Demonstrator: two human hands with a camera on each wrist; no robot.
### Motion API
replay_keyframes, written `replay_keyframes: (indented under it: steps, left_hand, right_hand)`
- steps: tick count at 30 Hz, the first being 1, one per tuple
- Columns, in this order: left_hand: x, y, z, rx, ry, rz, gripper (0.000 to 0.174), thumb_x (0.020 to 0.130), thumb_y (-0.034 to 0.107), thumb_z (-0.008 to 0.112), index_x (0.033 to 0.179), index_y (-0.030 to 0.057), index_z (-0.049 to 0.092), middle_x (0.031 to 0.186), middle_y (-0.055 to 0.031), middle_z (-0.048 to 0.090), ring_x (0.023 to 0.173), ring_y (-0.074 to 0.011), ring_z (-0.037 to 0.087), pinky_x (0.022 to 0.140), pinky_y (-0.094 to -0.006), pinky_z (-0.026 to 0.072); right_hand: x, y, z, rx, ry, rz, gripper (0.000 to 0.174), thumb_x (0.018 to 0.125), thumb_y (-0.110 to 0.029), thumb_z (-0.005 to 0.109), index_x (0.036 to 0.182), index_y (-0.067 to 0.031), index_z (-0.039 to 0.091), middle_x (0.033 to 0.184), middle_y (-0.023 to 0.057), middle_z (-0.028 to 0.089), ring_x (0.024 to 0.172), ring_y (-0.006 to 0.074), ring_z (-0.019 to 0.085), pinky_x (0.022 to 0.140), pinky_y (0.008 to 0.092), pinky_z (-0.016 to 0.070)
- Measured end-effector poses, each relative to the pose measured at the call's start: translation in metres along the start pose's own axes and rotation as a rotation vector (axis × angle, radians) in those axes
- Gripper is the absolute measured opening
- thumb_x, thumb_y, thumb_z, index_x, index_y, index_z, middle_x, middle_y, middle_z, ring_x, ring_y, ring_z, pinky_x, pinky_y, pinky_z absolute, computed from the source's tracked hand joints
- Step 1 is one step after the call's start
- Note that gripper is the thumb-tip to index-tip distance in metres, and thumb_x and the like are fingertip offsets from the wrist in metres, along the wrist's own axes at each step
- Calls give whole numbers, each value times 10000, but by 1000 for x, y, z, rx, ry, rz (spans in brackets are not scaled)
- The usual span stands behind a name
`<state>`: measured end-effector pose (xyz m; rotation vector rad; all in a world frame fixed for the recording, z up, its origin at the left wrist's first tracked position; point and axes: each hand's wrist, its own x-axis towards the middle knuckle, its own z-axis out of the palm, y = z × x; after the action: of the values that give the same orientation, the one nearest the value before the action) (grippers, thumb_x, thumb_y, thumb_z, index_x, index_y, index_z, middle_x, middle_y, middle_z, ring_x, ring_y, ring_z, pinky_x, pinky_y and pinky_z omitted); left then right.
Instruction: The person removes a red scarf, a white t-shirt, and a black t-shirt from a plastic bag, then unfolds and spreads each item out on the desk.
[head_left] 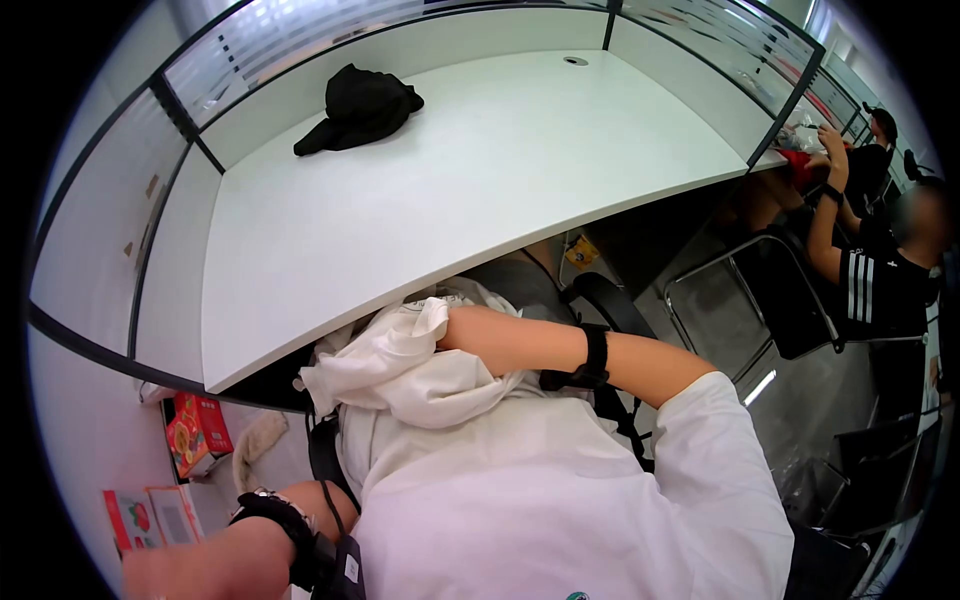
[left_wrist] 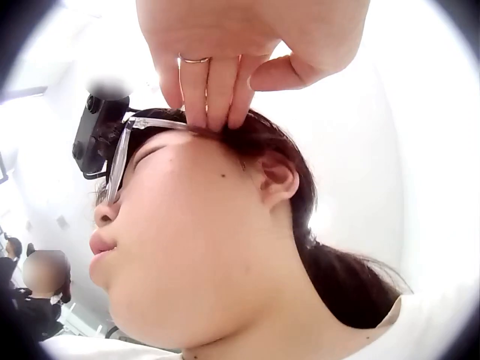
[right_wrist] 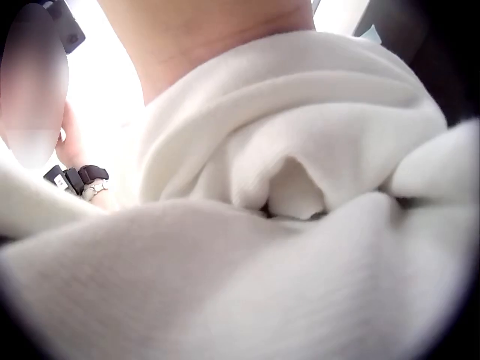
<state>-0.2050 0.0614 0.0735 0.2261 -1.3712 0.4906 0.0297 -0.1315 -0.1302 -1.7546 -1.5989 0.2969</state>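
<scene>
In the left wrist view, my left hand (left_wrist: 247, 45) is raised to the side of the head, its extended fingers touching the dark hair (left_wrist: 262, 139) above the ear, by the clear glasses arm (left_wrist: 161, 122). A ring is on one finger. The head view shows only the left forearm and wrist strap (head_left: 275, 515), low on the left. My right hand (head_left: 480, 335) reaches into bunched white cloth (head_left: 400, 375) at the lap, its fingers hidden. In the right wrist view, soft white folds (right_wrist: 315, 112) cover all beyond the bare skin (right_wrist: 217, 34).
A white desk (head_left: 430, 200) with low partitions spans the front, with a black cloth (head_left: 365, 108) on it at the back left. Red boxes (head_left: 198, 435) stand below left. At the right are a seated person (head_left: 885, 260) and a metal-framed chair (head_left: 790, 300).
</scene>
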Motion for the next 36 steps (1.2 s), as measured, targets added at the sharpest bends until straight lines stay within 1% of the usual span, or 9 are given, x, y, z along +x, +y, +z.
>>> replay_keyframes:
  steps: [4, 7, 9, 11, 13, 15, 18, 23, 36]
  left_hand:
    - [9, -24, -3, 376, 239, 164, 194, 767, -9, 694, 754, 67, 516, 862, -108, 496, 813, -235, 551, 792, -302, 524]
    - [23, -61, -3, 495, 400, -400, 286, 723, -29, 747, 797, 90, 498, 886, -80, 471, 792, -214, 531, 738, -300, 511]
    - [13, -64, -10, 536, 405, -418, 345, 696, -67, 771, 849, 93, 507, 919, -65, 466, 775, -196, 524, 691, -315, 501]
    - [0, -63, -14, 640, 296, -437, 373, 704, -71, 837, 887, 75, 547, 931, -56, 516, 794, -188, 557, 680, -291, 518]
    - [21, -57, -29, 656, -110, -761, 359, 735, -35, 867, 1010, 4, 641, 1009, -106, 649, 844, -228, 669, 682, -283, 575]
    - [36, -55, -32, 617, -320, -975, 338, 816, -15, 824, 1130, -72, 712, 1082, -243, 732, 873, -311, 763, 703, -315, 633]
    - [40, -67, -22, 534, -295, -1067, 198, 859, -73, 754, 1051, -105, 720, 1043, -272, 723, 869, -322, 757, 759, -338, 640]
    - [-7, -110, 1, 586, 100, -467, 156, 744, -5, 876, 833, -54, 758, 797, -153, 758, 721, -203, 726, 627, -224, 607]
    - [-5, -97, 16, 609, 194, -672, 115, 763, -54, 843, 840, -68, 759, 831, -169, 765, 733, -222, 721, 655, -265, 631]
  right_hand:
    - [-2, -4, -5, -22, -24, -6, 293, 901, -312, 632, 1035, -70, 727, 991, 145, 727, 911, 332, 688, 780, 422, 548]
    - [-3, -6, -7, 11, -36, 11, 292, 908, -295, 632, 1060, -61, 720, 1027, 148, 726, 941, 335, 688, 809, 416, 550]
    - [-3, -10, -11, 34, -24, 1, 295, 909, -291, 635, 1065, -55, 719, 1044, 152, 724, 958, 339, 687, 824, 417, 551]
    - [-2, -7, -9, 31, -32, 8, 303, 908, -283, 649, 1078, -41, 716, 1090, 164, 717, 1002, 352, 683, 863, 422, 551]
    - [-2, -7, -9, 89, 0, 11, 326, 908, -287, 660, 1098, -27, 708, 1139, 180, 705, 1047, 365, 668, 893, 435, 541]
    - [-1, -5, -7, 82, 13, -44, 341, 908, -288, 662, 1117, -21, 701, 1168, 186, 698, 1069, 369, 661, 909, 437, 536]
    - [-1, -4, -7, 106, -1, 0, 395, 908, -288, 666, 1204, -27, 666, 1247, 186, 672, 1121, 374, 644, 946, 423, 524]
    - [0, -9, -14, 195, -64, 65, 369, 909, -264, 666, 1186, -20, 673, 1196, 190, 691, 1102, 372, 648, 939, 414, 523]
    - [0, -25, -21, 281, -37, 122, 364, 920, -240, 664, 1188, 5, 677, 1241, 193, 681, 1142, 359, 636, 984, 401, 503]
